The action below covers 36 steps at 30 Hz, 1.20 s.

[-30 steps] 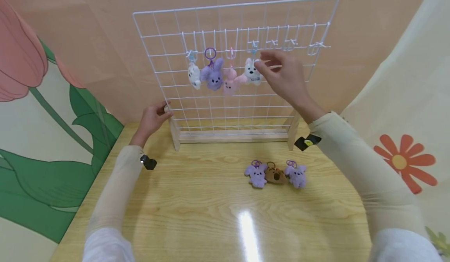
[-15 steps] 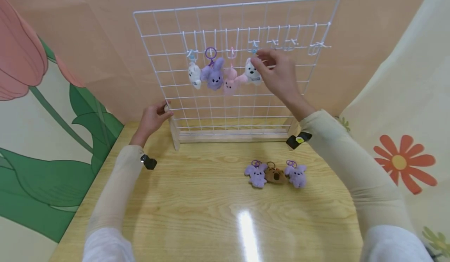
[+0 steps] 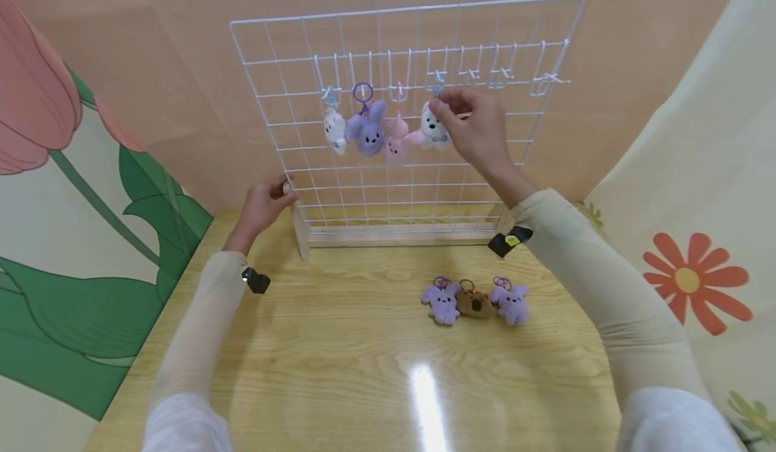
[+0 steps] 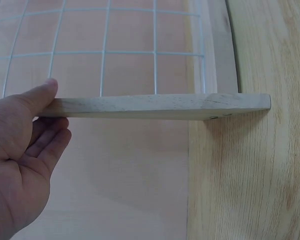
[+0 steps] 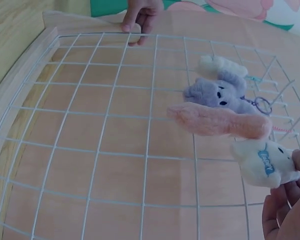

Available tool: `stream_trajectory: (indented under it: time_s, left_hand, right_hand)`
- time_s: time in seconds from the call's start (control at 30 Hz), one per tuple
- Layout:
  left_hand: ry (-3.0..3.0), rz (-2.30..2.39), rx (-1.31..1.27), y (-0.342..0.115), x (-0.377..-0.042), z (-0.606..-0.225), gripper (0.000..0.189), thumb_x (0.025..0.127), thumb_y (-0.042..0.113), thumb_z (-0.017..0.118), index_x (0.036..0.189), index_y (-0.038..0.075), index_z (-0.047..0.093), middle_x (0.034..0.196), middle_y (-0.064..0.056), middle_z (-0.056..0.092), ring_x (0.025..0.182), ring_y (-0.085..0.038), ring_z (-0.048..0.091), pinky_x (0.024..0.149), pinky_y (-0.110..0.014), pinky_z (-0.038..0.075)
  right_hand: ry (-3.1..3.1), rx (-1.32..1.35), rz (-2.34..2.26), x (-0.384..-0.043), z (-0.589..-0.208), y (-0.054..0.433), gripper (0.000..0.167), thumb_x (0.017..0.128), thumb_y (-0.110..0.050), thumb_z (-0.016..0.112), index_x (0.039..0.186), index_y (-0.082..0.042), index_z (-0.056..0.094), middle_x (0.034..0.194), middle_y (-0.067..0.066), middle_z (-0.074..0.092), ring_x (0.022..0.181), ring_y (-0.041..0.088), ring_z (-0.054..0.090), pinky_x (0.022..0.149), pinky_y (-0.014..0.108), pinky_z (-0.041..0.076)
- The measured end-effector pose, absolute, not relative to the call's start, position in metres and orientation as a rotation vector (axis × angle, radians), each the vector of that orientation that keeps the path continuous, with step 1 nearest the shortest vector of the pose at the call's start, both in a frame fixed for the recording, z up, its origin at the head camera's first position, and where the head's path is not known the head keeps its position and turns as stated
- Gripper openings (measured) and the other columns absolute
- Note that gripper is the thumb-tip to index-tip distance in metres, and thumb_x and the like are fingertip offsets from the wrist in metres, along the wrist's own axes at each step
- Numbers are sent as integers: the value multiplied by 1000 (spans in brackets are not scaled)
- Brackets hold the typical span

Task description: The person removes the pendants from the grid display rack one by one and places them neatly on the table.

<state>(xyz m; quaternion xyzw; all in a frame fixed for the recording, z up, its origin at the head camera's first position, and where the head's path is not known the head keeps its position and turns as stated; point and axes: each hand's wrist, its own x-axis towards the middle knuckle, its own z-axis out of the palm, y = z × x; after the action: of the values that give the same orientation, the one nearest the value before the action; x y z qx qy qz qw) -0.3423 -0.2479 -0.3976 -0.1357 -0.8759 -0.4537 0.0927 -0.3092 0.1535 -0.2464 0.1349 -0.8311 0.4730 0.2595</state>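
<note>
My left hand point(image 3: 262, 206) holds the end of the wooden side post point(image 4: 140, 105) of a white wire grid rack point(image 3: 406, 9), thumb on one face and fingers behind it. A white plush keychain point(image 3: 433, 128) hangs by a light blue clasp from a hook on the rack. My right hand point(image 3: 481, 132) pinches this plush near its head; blue lettering shows on its body in the right wrist view. Left of it hang a pink plush keychain point(image 3: 397, 143), a purple one point(image 3: 368, 132) with a purple ring, and another white one point(image 3: 335, 130).
Two purple plush keychains point(image 3: 444, 302) point(image 3: 512, 304) lie on the wooden table point(image 3: 339, 371) with a brown one point(image 3: 475, 303) between them. Bare hooks point(image 3: 502, 75) line the rack's right side. A peach backdrop stands behind, with flower-printed cloths at both sides.
My right hand has moved slightly left and closed in on the hanging white plush, which has shifted a little left. My left hand has stayed on the side post.
</note>
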Motion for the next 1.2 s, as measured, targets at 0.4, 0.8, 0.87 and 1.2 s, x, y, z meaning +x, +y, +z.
stream_trajectory:
  time_s: [0.4, 0.8, 0.87, 1.2]
  left_hand:
    - [-2612, -1340, -388, -249, -341, -397, 51, 99, 11, 70, 144, -5, 52, 129, -27, 66, 116, -37, 66, 89, -26, 59]
    - [-2616, -1331, -381, -248, -342, -397, 52, 98, 13, 71, 143, -5, 53, 126, -26, 67, 113, -36, 67, 88, -26, 59]
    - [-2613, -1327, -387, -248, -342, -397, 52, 98, 12, 71, 143, -6, 53, 126, -26, 66, 113, -37, 67, 88, -27, 60]
    - [-2614, -1336, -396, -248, -340, -396, 52, 98, 13, 70, 143, -7, 52, 129, -27, 66, 114, -37, 67, 90, -28, 59]
  right_hand:
    - [-2207, 350, 1324, -309, -249, 154, 29, 97, -29, 73, 110, -2, 74, 106, 7, 70, 88, 12, 63, 77, 21, 56]
    - [-2140, 390, 1331, -308, -249, 159, 28, 99, -27, 69, 106, 0, 73, 97, 4, 71, 86, 10, 62, 74, 21, 54]
    - [-2129, 396, 1340, -307, -249, 160, 28, 99, -27, 69, 105, 0, 74, 97, 4, 71, 86, 10, 62, 74, 21, 54]
    - [-2063, 427, 1404, -296, -247, 161, 25, 98, -25, 71, 102, 0, 74, 96, 2, 72, 86, 11, 64, 71, 21, 54]
